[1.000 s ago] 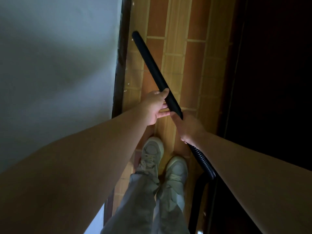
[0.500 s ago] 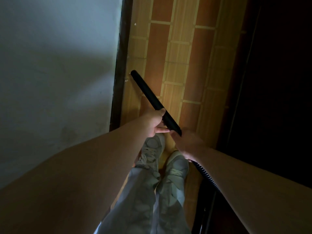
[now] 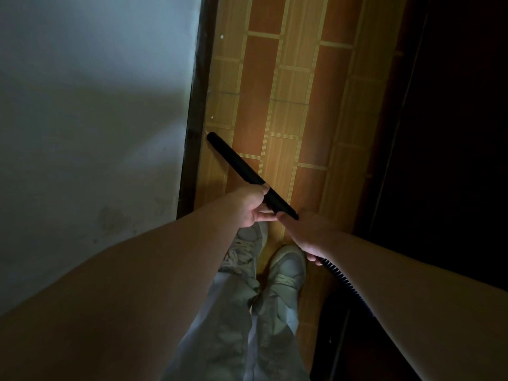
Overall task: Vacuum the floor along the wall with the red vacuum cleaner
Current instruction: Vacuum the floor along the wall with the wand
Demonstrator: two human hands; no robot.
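Left hand [image 3: 251, 206]: closed round the middle of the wand [image 3: 242, 167], thumb on top; judged to steer the tip.
Right hand [image 3: 310, 233]: wrapped over the rear end of the wand where the hose [image 3: 343, 280] joins; judged to push and take the weight.
Grip spacing: hands set just apart along the wand, likely for control of the angle.
Wand: black, slanted from the hands forward and left; tip [image 3: 211, 136] found low on the floor [image 3: 297, 86], just beside the skirting [image 3: 196, 105].
Reason for slant: judged to bring the mouth into the edge strip under the wall [image 3: 90, 105].
Vacuum body: not in view; red colour not confirmed.
Hose: ribbed, trailed back under the right forearm into shadow.
Specks [image 3: 221, 37]: small pale bits noted near the skirting ahead of the tip; not yet reached.
Shoes [image 3: 286, 268]: planted directly behind the hands on the narrow strip.
Dark furniture [image 3: 439, 133]: close on the right; identity not discernible.
Obstruction: none noted ahead along the skirting; sideways room judged tight between wall and dark mass.
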